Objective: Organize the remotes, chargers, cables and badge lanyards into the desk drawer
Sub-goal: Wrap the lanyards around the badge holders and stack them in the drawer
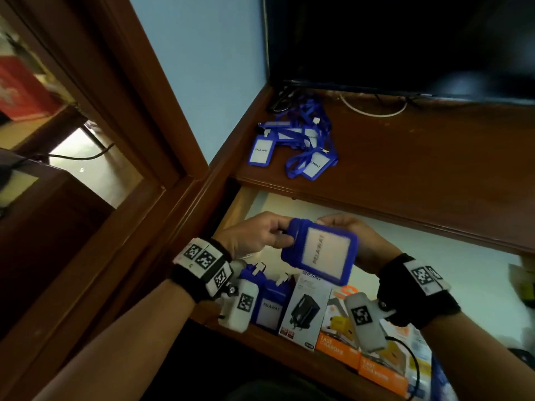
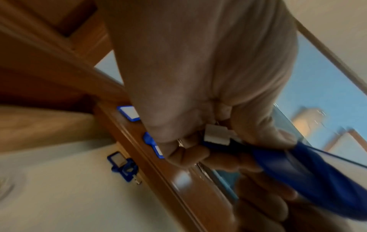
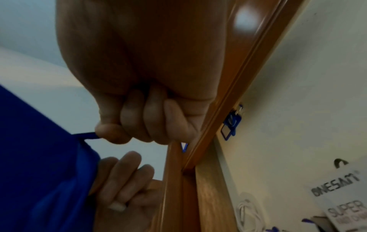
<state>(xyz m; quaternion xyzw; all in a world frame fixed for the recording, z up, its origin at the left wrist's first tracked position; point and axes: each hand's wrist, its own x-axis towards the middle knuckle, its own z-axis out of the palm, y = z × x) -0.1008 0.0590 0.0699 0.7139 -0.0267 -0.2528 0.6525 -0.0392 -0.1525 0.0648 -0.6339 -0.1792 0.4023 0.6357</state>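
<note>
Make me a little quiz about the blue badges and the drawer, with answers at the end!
1. True or false: both hands hold the blue badge holder.
2. Where does the tangled pile of lanyards lie: A in the drawer, B on the desk top, C on the floor?
3. What colour are the charger boxes marked FAST CHARGER?

Key: 1 true: left hand and right hand both grip it. 2 B. 3 orange.

I can't see my right hand [image 1: 351,235] fingers behind the badge holder [image 1: 320,250] | strap end buried in its fist | wrist views blurred | boxes [image 1: 338,342] below my right wrist cut off, print unreadable
</note>
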